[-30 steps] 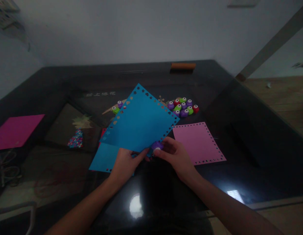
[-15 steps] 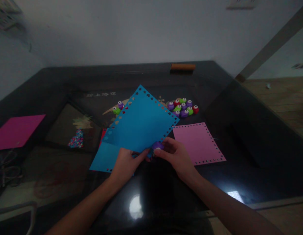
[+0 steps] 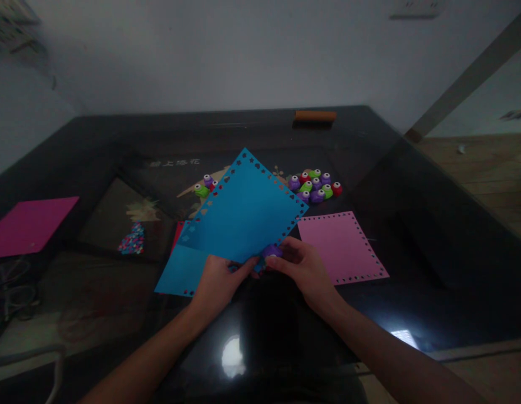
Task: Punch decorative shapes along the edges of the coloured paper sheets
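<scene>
My left hand [image 3: 218, 278] is closed on the near edge of a blue sheet of paper [image 3: 247, 207], thumb on top. The sheet is tilted, with small shaped holes along its upper edges. My right hand [image 3: 302, 266] grips a purple craft punch [image 3: 272, 251] with a white eye-like button, set at the sheet's near right edge. Its underside and some of my fingertips are hidden. Beneath the sheet's left side, a red edge [image 3: 177, 229] shows. Right of my right hand lies a pink sheet [image 3: 340, 247] with holes along three of its edges.
Several green, red and purple punches [image 3: 317, 184] sit behind the sheet on the right; a few more [image 3: 205, 186] are at its left. Paper bits [image 3: 133, 240] form a pile on the left. A magenta sheet [image 3: 35, 224] and an orange-brown roll [image 3: 314, 116] rest on the dark glossy table [image 3: 252, 348].
The blue sheet's far corner has shifted very slightly to the right. Both hands stay in nearly the same place, with the purple punch still in the right one.
</scene>
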Demonstrator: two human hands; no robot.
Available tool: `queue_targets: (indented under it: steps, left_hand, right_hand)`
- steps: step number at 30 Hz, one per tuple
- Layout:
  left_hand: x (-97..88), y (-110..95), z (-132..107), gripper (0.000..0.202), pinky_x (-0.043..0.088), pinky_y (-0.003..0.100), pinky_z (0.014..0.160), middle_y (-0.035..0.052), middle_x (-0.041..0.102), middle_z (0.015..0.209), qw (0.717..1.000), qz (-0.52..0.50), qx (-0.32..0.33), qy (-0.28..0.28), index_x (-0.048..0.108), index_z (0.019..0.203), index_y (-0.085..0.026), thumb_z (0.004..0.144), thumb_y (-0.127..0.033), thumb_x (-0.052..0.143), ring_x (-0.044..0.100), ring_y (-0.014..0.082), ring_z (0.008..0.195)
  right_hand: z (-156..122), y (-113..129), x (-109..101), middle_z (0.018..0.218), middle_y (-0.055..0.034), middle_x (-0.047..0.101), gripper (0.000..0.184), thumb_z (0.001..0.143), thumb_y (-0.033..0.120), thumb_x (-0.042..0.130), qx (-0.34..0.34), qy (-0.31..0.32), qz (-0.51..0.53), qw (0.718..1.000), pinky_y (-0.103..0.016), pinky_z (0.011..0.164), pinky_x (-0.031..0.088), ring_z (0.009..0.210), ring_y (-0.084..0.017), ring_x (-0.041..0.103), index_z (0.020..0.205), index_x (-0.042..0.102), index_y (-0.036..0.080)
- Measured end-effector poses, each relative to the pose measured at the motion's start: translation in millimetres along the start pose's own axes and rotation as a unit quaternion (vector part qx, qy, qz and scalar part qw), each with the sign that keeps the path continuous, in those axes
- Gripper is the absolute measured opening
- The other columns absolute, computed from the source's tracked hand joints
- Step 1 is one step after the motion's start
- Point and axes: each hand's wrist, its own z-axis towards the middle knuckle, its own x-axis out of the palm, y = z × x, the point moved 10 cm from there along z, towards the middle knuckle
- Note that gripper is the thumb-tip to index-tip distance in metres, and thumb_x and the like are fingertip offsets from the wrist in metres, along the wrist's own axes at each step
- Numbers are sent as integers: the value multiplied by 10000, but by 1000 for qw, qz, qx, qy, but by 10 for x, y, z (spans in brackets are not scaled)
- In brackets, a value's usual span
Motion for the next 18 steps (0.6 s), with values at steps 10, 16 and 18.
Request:
queue_targets:
  steps: [10,16,18]
  left_hand:
    - [-9,6,0,177,507,255,552,-1,677,560,1000,8,6,-10,612,619,-197,784,-255,585,642,157,537]
    - [-9,-2,-3,191,511,258,567,-4,672,560,1000,10,15,-11,604,605,-194,784,-254,584,636,154,527]
    - [-9,-4,0,188,512,261,572,-1,677,572,1000,8,18,-12,603,610,-195,785,-259,584,631,152,524]
  right_hand:
    - [-10,28,10,846,-12,704,265,611,282,791,-6,2,-8,1000,-354,783,504,793,-176,642,841,673,223]
    - [-10,23,3,831,-9,695,264,618,292,790,-13,1,-5,1000,-333,762,505,773,-166,636,835,663,211]
    - [-10,26,6,831,-7,693,271,614,293,793,-14,1,0,1000,-330,753,506,770,-165,634,837,661,214]
